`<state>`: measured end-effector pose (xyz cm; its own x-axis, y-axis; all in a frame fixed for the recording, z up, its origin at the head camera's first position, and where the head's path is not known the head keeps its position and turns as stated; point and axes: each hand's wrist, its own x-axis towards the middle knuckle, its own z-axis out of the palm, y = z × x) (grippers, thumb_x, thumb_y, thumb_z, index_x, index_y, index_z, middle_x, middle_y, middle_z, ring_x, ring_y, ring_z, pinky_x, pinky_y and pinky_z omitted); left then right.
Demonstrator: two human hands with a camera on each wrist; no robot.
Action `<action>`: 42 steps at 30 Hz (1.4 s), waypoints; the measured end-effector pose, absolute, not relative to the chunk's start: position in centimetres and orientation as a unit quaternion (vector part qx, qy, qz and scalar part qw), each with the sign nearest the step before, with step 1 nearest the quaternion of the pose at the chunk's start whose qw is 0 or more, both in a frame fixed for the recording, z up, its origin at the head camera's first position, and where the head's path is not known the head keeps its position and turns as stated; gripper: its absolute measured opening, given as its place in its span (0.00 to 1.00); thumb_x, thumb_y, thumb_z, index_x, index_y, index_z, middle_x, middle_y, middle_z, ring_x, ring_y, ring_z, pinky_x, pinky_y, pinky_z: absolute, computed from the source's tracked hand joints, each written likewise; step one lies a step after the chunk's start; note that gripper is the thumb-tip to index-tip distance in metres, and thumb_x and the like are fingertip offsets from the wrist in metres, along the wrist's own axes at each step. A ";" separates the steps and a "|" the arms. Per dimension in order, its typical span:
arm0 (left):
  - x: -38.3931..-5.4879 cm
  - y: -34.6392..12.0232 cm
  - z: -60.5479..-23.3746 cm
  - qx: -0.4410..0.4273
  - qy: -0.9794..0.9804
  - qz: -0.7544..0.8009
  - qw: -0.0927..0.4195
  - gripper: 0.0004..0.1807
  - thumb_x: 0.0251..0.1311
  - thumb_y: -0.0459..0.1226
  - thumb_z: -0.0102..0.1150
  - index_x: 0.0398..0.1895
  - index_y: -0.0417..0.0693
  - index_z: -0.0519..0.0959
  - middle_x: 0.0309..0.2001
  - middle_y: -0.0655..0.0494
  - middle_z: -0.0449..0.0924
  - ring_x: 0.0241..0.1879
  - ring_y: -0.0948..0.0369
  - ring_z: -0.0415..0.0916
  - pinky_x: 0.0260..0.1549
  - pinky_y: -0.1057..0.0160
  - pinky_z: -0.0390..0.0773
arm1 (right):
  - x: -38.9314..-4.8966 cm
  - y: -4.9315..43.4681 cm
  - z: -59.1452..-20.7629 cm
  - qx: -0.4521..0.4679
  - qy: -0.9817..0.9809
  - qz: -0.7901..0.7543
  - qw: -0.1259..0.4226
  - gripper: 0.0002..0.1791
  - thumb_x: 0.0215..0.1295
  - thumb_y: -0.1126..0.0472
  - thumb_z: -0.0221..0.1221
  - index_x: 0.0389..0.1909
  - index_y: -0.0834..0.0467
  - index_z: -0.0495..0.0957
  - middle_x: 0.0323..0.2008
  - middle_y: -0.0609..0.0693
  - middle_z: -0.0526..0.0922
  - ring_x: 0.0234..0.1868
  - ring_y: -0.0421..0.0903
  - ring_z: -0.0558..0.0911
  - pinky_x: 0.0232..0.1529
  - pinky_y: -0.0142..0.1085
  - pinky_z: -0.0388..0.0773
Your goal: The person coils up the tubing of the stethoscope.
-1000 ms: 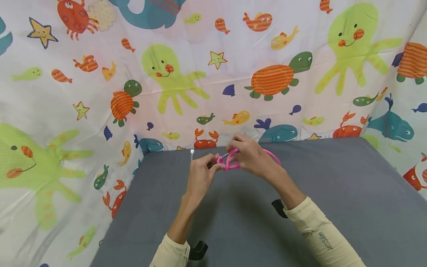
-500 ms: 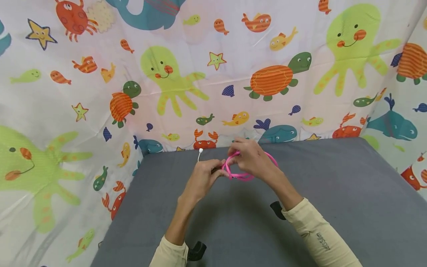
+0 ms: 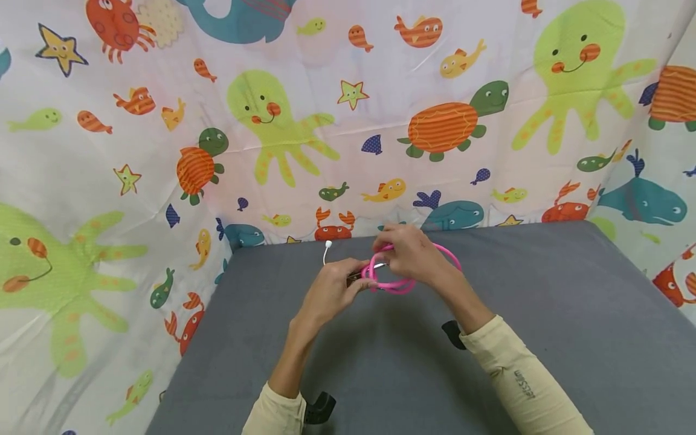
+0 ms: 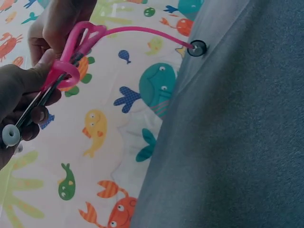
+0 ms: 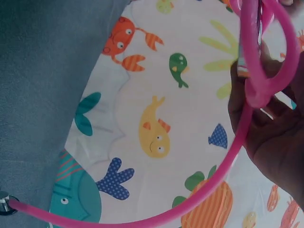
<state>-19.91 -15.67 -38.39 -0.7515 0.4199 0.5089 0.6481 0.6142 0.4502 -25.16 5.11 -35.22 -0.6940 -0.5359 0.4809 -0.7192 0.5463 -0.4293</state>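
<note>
A pink stethoscope is held in the air over the table's far part. My left hand grips its metal ear tubes together with a wrap of the tubing. One white ear tip sticks up beyond that hand; in the left wrist view an ear tip shows by the fingers. With thumb and fingers, my right hand holds a loop of the pink tubing. From there the tubing arcs away to the round chest piece, which hangs free. The right fingertips are partly hidden.
Below lies a grey cloth-covered table. A white curtain printed with sea animals rises behind it and along both sides. Each forearm carries a black wrist mount near the beige sleeve.
My left hand has shifted slightly right and down, and the ear tip moved right with it. The pink loop between the hands hangs lower and wider than a second ago.
</note>
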 end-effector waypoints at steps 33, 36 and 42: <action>-20.3 -15.0 -37.3 -0.156 -0.804 -0.454 0.352 0.19 0.65 0.36 0.70 0.57 0.36 0.85 0.30 0.43 0.83 0.26 0.61 0.71 0.27 0.73 0.69 | -23.6 4.9 -37.6 0.326 -0.806 0.493 -0.004 0.09 0.74 0.62 0.63 0.46 0.63 0.85 0.27 0.58 0.85 0.25 0.45 0.84 0.31 0.31 0.83; -20.3 -14.9 -37.4 -0.139 -0.812 -0.425 0.375 0.19 0.65 0.36 0.70 0.57 0.35 0.85 0.28 0.44 0.82 0.25 0.62 0.70 0.26 0.72 0.68 | -22.8 4.7 -37.2 0.352 -0.815 0.460 0.009 0.09 0.72 0.63 0.65 0.46 0.64 0.84 0.26 0.55 0.85 0.25 0.38 0.81 0.30 0.29 0.81; -20.3 -14.7 -37.5 -0.106 -0.828 -0.383 0.396 0.19 0.66 0.35 0.69 0.58 0.36 0.85 0.30 0.44 0.83 0.26 0.58 0.72 0.26 0.67 0.70 | -21.4 4.6 -36.2 0.373 -0.832 0.410 0.002 0.13 0.68 0.65 0.68 0.50 0.65 0.83 0.29 0.51 0.87 0.26 0.34 0.79 0.30 0.27 0.80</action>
